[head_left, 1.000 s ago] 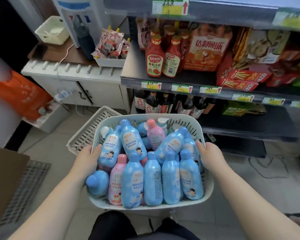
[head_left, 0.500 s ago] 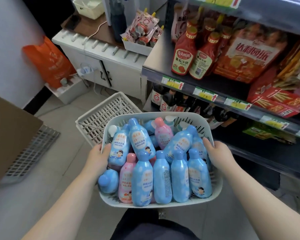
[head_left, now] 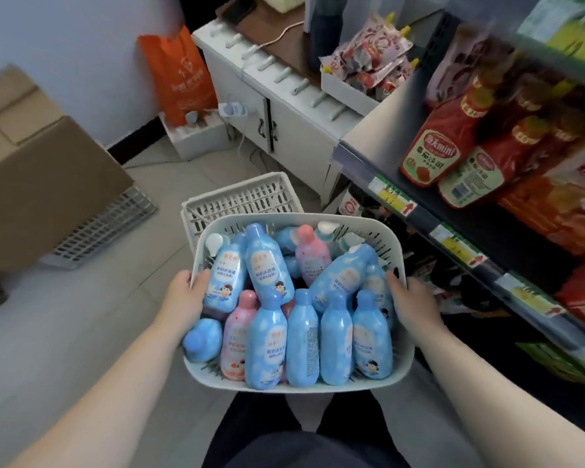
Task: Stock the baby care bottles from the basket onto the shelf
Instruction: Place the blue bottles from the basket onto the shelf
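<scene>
A pale grey plastic basket [head_left: 406,352] hangs in front of me, carried above the floor. It is piled with several baby care bottles, mostly blue [head_left: 266,346] and a few pink [head_left: 312,254]. My left hand [head_left: 186,300] grips the basket's left rim, thumb inside against a blue bottle. My right hand [head_left: 411,302] grips the right rim. The dark shelf unit [head_left: 423,211] runs along my right, with yellow price tags on its edges.
A second, empty slatted basket [head_left: 240,201] sits on the floor just beyond. Ketchup bottles [head_left: 433,150] and snack bags fill the shelf at right. A cardboard box [head_left: 31,177] on a wire rack stands left; a white cabinet [head_left: 277,106] and orange bag [head_left: 176,76] lie ahead.
My view has swung left and tilted, so the shelf slid to the right edge and the cardboard box came into sight. Both hands hold the basket as before.
</scene>
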The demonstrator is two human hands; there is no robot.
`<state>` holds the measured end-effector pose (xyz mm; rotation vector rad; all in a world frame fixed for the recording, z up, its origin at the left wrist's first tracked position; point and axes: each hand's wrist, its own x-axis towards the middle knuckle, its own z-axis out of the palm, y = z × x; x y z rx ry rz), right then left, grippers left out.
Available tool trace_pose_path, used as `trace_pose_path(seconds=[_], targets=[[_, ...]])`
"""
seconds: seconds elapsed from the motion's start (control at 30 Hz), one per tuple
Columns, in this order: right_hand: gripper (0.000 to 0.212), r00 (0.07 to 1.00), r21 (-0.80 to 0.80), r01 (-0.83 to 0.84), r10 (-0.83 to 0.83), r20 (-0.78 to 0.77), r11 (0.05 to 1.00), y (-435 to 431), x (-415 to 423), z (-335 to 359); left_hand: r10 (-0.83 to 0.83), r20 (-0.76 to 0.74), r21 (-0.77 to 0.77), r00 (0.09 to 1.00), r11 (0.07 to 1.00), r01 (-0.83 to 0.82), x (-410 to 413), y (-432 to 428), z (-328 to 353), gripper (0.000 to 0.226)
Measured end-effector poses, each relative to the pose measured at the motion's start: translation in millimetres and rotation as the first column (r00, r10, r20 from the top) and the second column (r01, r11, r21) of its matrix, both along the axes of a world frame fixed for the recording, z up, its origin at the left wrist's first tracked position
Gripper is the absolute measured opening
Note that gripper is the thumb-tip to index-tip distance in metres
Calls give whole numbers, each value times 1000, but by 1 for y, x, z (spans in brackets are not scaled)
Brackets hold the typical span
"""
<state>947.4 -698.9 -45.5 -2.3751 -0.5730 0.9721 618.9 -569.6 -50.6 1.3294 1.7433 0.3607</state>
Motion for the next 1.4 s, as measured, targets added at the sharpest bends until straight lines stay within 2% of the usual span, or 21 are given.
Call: trace_pose_path(seconds=[0.27, 0.5, 0.8, 0.97, 1.17, 1.27, 1.37, 1.4], targets=[[39, 978, 26, -206, 206, -5, 978, 52, 22, -18, 232, 34, -16, 972, 973, -231, 4, -18, -17, 28], [32, 970, 35, -241, 242, -12, 970, 83, 17, -37, 323, 59, -48, 945, 946, -320, 1, -9, -38, 28], [32, 974, 69, -227, 227, 16, 971, 102, 11, -49, 314, 31, -28, 949, 949, -314, -9, 8, -57, 20], [36, 954, 35, -294, 292, 62, 955, 108, 8, -50, 349, 60, -61, 935, 936, -346, -13, 16, -64, 21], [35, 919, -32, -375, 376, 117, 927, 108, 8, -46, 308, 55, -75, 950, 950, -304, -15, 17, -62, 24], [34, 886, -98, -430, 440, 147, 897, 107, 6, -41, 296, 58, -129, 953, 949, -287, -19, 19, -63, 24], [34, 862, -154, -458, 480, 161, 875, 105, 4, -37, 339, 157, -267, 927, 919, -291, -27, 19, -62, 18], [36, 859, -163, -461, 485, 163, 872, 104, 4, -35, 311, 143, -293, 940, 920, -260, -29, 19, -60, 19]])
